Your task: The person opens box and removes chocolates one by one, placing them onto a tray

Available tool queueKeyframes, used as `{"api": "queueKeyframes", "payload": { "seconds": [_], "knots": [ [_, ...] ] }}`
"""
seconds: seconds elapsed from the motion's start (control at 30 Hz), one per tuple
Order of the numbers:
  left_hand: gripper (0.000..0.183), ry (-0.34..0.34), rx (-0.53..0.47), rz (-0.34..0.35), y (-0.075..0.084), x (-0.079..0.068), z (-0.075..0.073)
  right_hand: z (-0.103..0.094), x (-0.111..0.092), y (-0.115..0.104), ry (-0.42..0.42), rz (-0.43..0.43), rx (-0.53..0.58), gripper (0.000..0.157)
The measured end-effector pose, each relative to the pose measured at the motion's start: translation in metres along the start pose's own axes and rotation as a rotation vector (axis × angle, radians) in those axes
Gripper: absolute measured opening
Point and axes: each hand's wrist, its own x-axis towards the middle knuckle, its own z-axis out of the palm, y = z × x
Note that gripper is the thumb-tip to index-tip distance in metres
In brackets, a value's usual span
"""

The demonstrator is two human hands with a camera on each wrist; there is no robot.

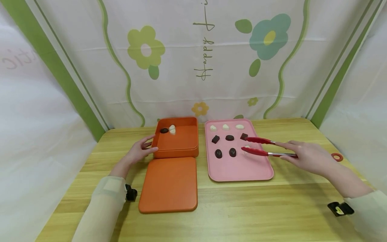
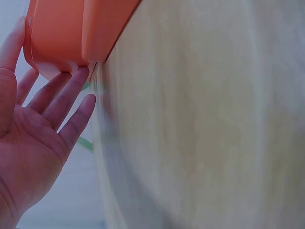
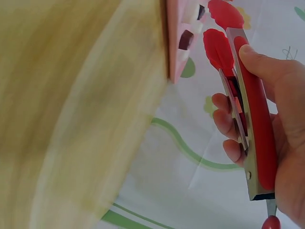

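My right hand point(image 1: 311, 156) grips red-tipped metal tongs point(image 1: 257, 152). Their jaws are spread over the right part of a pink tray point(image 1: 239, 173), around a white piece point(image 1: 247, 147) that is partly hidden. One tip overlaps a dark square chocolate point(image 1: 244, 136) in the head view. On the left, my left hand point(image 1: 139, 151) touches the side of an orange box point(image 1: 175, 154), its fingers extended along the wall and the thumb near the front corner. Inside the box lie a dark oval chocolate point(image 1: 164, 130) and two white pieces point(image 1: 172, 131).
An orange lid point(image 1: 170, 188) lies flat in front of the box. White pieces point(image 1: 225, 127) line the tray's back, with dark chocolates point(image 1: 229, 137) in the rows before them. Behind the wooden table point(image 1: 242, 211) hangs a flowered curtain point(image 1: 181, 80).
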Motion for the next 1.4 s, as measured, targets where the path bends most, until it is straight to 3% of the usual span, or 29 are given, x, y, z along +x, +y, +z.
{"api": "queueKeyframes", "payload": {
  "seconds": [0.13,0.37,0.67,0.87,1.4],
  "knots": [
    [0.074,0.001,0.003,0.002,0.000,0.000,0.000,-0.005,0.008,-0.005,0.035,-0.018,-0.019,0.052],
    [0.073,-0.002,-0.001,0.000,0.000,0.000,0.001,-0.014,0.032,-0.022,-0.022,-0.029,-0.014,0.050],
    [0.073,0.003,0.017,0.006,0.002,-0.001,0.001,-0.022,0.071,-0.045,0.022,-0.150,-0.031,0.051],
    [0.072,-0.005,0.024,-0.001,0.004,-0.002,0.001,-0.019,0.098,-0.056,0.080,-0.250,-0.027,0.050],
    [0.071,0.006,0.030,-0.007,-0.001,0.001,0.001,-0.001,0.163,-0.084,0.033,-0.256,0.049,0.048]
  ]
}}
